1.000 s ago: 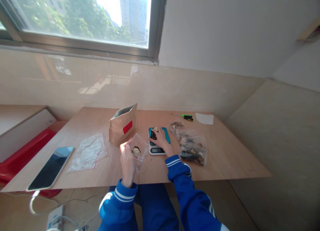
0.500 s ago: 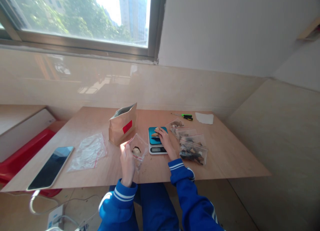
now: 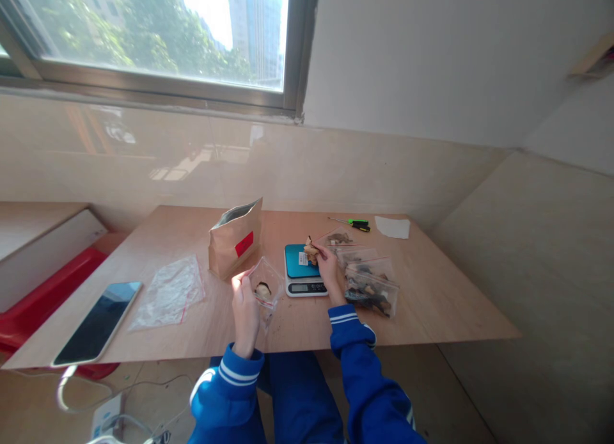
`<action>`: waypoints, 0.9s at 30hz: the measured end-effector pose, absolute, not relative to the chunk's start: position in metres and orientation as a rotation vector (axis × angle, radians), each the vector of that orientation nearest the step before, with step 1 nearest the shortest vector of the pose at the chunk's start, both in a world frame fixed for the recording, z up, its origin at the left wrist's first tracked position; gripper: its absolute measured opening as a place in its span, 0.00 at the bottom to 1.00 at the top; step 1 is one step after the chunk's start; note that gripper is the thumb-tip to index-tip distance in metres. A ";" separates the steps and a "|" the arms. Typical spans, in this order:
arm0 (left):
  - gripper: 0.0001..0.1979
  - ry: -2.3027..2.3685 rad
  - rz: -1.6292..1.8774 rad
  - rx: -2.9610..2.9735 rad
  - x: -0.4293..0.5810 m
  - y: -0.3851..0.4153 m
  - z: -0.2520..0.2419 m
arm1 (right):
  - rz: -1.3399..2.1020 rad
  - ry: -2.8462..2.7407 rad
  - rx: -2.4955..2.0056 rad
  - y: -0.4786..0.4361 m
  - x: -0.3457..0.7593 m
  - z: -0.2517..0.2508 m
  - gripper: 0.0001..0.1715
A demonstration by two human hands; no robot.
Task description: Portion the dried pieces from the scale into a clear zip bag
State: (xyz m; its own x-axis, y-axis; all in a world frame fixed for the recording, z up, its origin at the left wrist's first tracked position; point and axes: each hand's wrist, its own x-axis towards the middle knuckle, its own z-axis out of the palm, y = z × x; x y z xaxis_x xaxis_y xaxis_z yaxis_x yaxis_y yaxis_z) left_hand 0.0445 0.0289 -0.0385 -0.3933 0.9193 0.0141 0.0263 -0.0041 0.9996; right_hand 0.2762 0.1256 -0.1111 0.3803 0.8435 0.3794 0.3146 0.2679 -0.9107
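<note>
My left hand [image 3: 245,303] is closed on the edge of a clear zip bag [image 3: 273,284], which hangs open with a pale, dark-rimmed dried slice [image 3: 262,290] inside. Between the fingers of my right hand [image 3: 330,269] are brown dried pieces [image 3: 311,250], perhaps dried mushroom, raised over the scale's right side. The kitchen scale [image 3: 295,268] has a blue plate with a small white label and a grey display; its reading is too small to make out. Right of that hand lie several filled zip bags [image 3: 371,284] of similar dark and brown pieces.
A brown paper pouch [image 3: 230,249] with a red label stands open behind my left hand. Flat plastic bags [image 3: 170,293] and a phone [image 3: 98,322] on a cable lie to the left. At the back are screwdrivers [image 3: 359,224] and a white paper sheet [image 3: 392,227].
My right hand has lifted the dried pieces off the scale plate and shifted slightly right, uncovering the plate's label. The left hand and its bag have stayed almost still.
</note>
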 end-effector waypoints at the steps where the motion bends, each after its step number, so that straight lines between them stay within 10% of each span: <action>1: 0.17 1.515 1.497 1.018 0.045 0.029 -0.038 | 0.509 -1.170 -1.297 0.125 0.275 -0.109 0.21; 16: 0.16 1.498 1.456 1.027 0.054 0.038 -0.033 | 0.779 -1.773 -0.964 0.059 0.199 -0.007 0.23; 27: 0.19 1.458 1.522 0.993 0.042 0.037 -0.041 | 0.434 -1.855 -1.573 0.135 0.289 -0.086 0.40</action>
State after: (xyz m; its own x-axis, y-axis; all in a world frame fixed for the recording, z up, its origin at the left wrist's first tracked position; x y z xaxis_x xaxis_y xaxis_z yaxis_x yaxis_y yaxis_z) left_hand 0.0424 0.0370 -0.0413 -0.3814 0.9243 0.0156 -0.0240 -0.0268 0.9994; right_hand 0.2885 0.1352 -0.0858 -0.0602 0.9616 0.2679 0.7431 0.2223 -0.6311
